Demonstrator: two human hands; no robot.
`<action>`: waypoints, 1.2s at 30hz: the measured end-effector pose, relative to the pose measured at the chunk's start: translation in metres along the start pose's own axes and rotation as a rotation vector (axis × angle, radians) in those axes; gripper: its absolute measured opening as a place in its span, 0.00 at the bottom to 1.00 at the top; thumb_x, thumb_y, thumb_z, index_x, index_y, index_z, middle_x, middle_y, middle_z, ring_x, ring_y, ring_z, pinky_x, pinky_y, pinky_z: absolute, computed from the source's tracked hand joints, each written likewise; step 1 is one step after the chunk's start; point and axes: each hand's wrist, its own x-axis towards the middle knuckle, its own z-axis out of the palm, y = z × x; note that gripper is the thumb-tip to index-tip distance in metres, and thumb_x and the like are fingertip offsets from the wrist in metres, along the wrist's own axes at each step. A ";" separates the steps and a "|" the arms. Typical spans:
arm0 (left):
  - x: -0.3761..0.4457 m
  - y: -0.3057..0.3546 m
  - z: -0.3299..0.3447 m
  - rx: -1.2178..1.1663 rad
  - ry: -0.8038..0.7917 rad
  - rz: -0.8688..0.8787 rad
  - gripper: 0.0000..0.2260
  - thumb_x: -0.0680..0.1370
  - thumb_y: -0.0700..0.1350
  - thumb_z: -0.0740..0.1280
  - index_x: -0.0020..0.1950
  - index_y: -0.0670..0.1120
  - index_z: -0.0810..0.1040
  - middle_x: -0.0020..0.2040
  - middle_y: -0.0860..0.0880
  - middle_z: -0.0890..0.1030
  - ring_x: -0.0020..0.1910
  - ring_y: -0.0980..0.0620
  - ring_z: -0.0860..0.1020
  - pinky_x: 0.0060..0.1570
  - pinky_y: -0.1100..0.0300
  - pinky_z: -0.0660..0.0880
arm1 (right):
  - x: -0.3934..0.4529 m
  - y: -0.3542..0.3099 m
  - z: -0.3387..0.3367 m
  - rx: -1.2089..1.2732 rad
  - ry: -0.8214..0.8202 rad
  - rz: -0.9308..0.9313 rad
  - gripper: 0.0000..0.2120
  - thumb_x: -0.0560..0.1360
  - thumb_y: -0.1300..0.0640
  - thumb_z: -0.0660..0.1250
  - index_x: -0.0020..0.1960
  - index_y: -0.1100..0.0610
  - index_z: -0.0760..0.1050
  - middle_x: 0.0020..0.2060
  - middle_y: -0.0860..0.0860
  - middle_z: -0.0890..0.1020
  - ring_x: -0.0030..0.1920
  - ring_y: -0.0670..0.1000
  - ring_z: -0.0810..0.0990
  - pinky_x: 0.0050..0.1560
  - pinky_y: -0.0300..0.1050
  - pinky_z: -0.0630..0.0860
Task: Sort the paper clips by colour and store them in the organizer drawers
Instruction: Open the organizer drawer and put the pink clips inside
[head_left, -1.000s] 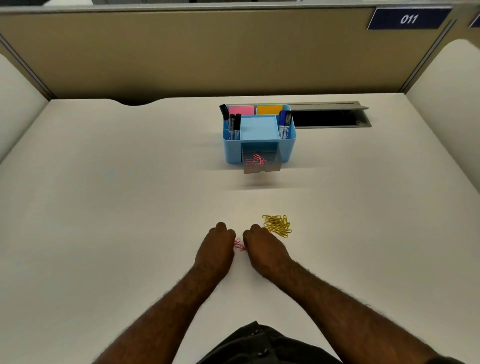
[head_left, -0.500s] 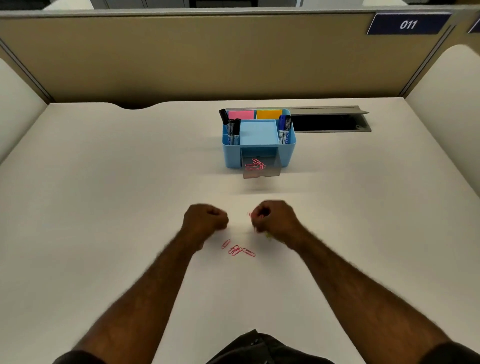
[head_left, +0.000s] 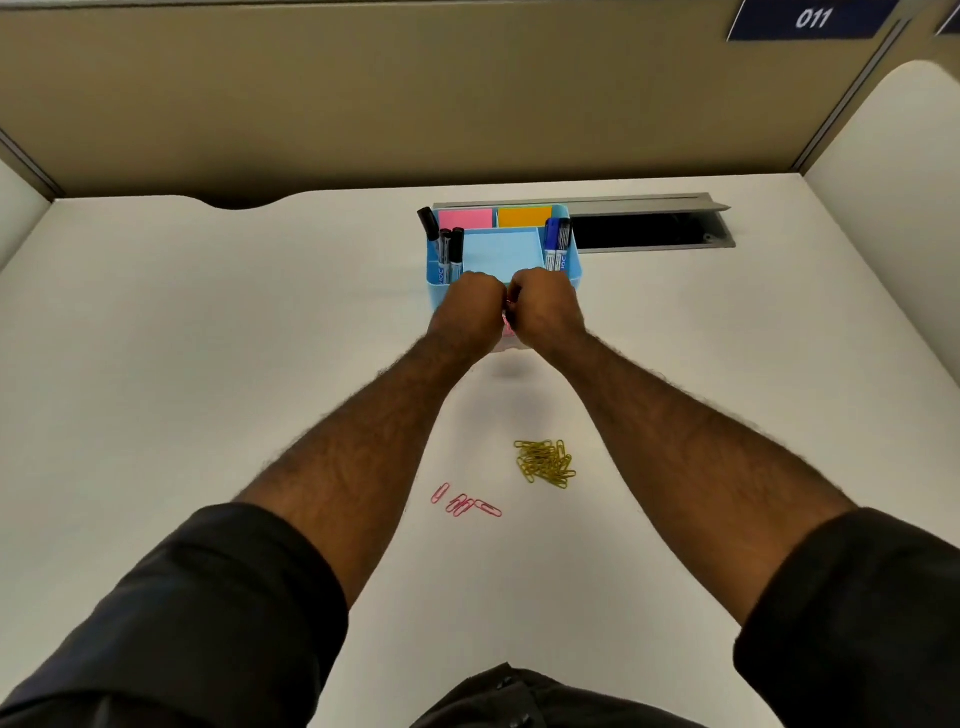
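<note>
1. The blue organizer (head_left: 574, 270) is sitting upright toward the back of the desk, its front and its drawers lying mostly hidden, so whether a drawer is standing open cannot be told.
2. A glimpse of pink (head_left: 506, 328) is showing at the organizer's front; what it belongs to cannot be told.
3. The yellow paper clips (head_left: 545, 463) are lying in one tangled heap, well in front of the organizer.
4. The pink paper clips (head_left: 465, 503) are lying flat in a loose row, near the yellow heap, on its left and slightly nearer the person.
</note>
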 end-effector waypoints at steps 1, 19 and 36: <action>0.000 -0.001 0.002 0.015 -0.003 0.004 0.10 0.77 0.42 0.65 0.56 0.40 0.79 0.53 0.40 0.82 0.54 0.43 0.78 0.59 0.52 0.73 | 0.001 0.000 0.003 -0.029 -0.027 0.003 0.12 0.74 0.55 0.69 0.54 0.60 0.77 0.51 0.57 0.82 0.52 0.56 0.78 0.55 0.49 0.76; -0.171 -0.068 0.050 -0.161 -0.106 -0.279 0.19 0.72 0.49 0.72 0.61 0.45 0.76 0.58 0.44 0.77 0.53 0.45 0.78 0.55 0.54 0.74 | -0.161 0.031 0.043 0.173 -0.362 -0.140 0.05 0.72 0.54 0.68 0.46 0.54 0.81 0.44 0.53 0.83 0.46 0.53 0.80 0.47 0.46 0.76; -0.212 -0.051 0.081 -0.146 -0.011 -0.202 0.09 0.77 0.45 0.65 0.51 0.44 0.82 0.48 0.46 0.77 0.48 0.49 0.76 0.45 0.59 0.71 | -0.202 0.024 0.069 -0.050 -0.391 -0.221 0.08 0.75 0.58 0.63 0.53 0.58 0.73 0.51 0.55 0.76 0.53 0.56 0.75 0.47 0.53 0.77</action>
